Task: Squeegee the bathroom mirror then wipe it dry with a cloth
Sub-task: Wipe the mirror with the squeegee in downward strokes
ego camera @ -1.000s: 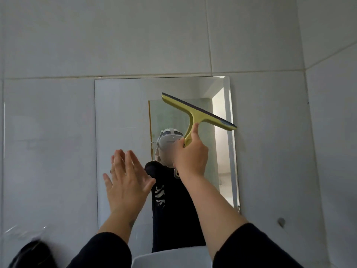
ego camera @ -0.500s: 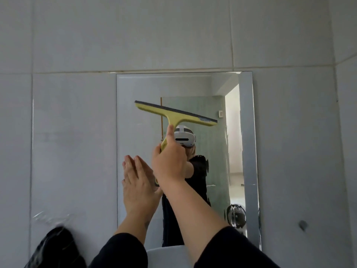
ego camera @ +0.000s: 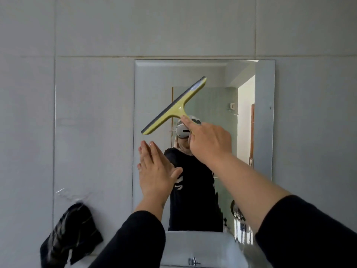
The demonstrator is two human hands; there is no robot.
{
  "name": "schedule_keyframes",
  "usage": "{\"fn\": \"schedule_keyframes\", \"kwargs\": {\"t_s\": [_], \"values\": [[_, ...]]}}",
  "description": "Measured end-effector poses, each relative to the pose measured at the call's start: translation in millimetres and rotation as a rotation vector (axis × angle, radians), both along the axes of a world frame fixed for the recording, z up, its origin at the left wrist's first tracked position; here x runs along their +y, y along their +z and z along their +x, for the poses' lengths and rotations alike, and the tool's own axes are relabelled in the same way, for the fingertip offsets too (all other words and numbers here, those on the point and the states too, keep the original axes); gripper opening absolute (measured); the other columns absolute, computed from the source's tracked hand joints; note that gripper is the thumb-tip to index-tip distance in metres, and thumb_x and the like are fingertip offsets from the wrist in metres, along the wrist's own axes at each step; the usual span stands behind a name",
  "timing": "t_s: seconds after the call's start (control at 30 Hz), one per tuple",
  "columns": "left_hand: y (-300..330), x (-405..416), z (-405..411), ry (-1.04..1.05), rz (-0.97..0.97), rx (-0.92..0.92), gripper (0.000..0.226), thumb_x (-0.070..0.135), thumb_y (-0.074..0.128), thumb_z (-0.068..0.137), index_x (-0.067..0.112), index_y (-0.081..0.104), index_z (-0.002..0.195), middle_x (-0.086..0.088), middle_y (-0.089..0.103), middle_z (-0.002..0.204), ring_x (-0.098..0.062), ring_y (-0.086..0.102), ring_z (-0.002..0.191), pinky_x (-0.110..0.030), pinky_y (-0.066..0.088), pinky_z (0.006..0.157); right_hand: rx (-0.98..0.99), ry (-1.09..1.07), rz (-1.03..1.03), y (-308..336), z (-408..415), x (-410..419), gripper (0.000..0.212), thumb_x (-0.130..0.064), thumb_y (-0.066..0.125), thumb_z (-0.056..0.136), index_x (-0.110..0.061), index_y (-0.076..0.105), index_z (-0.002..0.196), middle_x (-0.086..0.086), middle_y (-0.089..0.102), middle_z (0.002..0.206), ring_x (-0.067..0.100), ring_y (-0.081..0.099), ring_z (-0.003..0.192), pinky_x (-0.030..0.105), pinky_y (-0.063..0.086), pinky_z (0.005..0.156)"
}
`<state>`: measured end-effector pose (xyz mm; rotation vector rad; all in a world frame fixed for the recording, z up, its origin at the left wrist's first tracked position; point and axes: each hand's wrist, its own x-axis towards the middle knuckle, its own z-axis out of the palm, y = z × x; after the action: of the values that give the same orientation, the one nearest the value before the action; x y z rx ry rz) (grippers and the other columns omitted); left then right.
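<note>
Squeegee [ego camera: 174, 106] now tilted, gripped by right hand [ego camera: 209, 141]; left hand [ego camera: 154, 171] flat, fingers straight.

2 black long sleeves [ego camera: 131, 238], both pushed up, forearms bare; no rings or watch visible.

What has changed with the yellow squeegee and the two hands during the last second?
The yellow plastic squeegee has turned: its blade sloped down to the right before and now rises steeply to the right. The right hand still grips its handle, index finger along it. The left hand stays open and flat at the rectangular wall mirror. The black cloth remains lower left.
</note>
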<state>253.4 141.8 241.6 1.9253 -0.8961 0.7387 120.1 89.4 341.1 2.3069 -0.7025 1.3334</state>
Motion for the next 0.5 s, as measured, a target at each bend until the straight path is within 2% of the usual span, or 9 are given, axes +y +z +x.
{"fn": "schedule_keyframes", "kwargs": {"t_s": [0.1, 0.2, 0.3, 0.43, 0.5], "values": [[-1, 0, 1, 0.002, 0.000, -0.011, 0.115, 0.063, 0.061, 0.075, 0.015, -0.015, 0.147, -0.007, -0.023, 0.156, -0.023, -0.017, 0.144, -0.046, 0.010, 0.115, 0.017, -0.021, -0.017, 9, -17, -11, 0.058, -0.026, 0.044, 0.092, -0.054, 0.027, 0.139, 0.006, 0.061, 0.105, 0.030, 0.060, 0.079, 0.031, 0.030, 0.056], [-2, -1, 4, 0.005, 0.011, -0.015, 0.116, 0.065, 0.061, 0.074, 0.016, -0.015, 0.147, -0.005, -0.024, 0.156, -0.022, -0.016, 0.144, -0.046, 0.010, 0.116, 0.024, -0.072, 0.016, 11, -36, -24, 0.062, -0.021, 0.041, 0.090, -0.061, 0.026, 0.136, 0.004, 0.052, 0.096, 0.027, 0.053, 0.074, 0.033, 0.030, 0.058], [-2, -2, 3, 0.026, -0.003, -0.004, 0.114, 0.064, 0.060, 0.073, 0.018, -0.012, 0.148, -0.004, -0.021, 0.156, -0.020, -0.016, 0.144, -0.049, 0.006, 0.116, 0.021, -0.109, 0.035, 7, -59, -37, 0.058, -0.023, 0.039, 0.092, -0.062, 0.027, 0.134, 0.001, 0.039, 0.085, 0.031, 0.057, 0.079, 0.034, 0.032, 0.060], [-2, -7, -6, 0.066, -0.012, -0.017, 0.110, 0.064, 0.056, 0.075, 0.018, -0.011, 0.148, -0.004, -0.019, 0.157, -0.020, -0.016, 0.144, -0.052, 0.000, 0.114, 0.023, -0.163, 0.058, 0, -86, -55, 0.065, -0.022, 0.046, 0.088, -0.061, 0.025, 0.136, -0.003, 0.034, 0.075, 0.024, 0.043, 0.064, 0.031, 0.030, 0.053], [-2, -13, -15, 0.047, 0.008, -0.022, 0.108, 0.066, 0.053, 0.076, 0.019, -0.013, 0.148, -0.002, -0.021, 0.157, -0.019, -0.018, 0.144, -0.053, -0.001, 0.115, -0.001, -0.171, 0.098, -4, -99, -62, 0.060, -0.024, 0.041, 0.091, -0.062, 0.026, 0.135, -0.005, 0.029, 0.069, 0.023, 0.040, 0.062, 0.030, 0.027, 0.053]]}}
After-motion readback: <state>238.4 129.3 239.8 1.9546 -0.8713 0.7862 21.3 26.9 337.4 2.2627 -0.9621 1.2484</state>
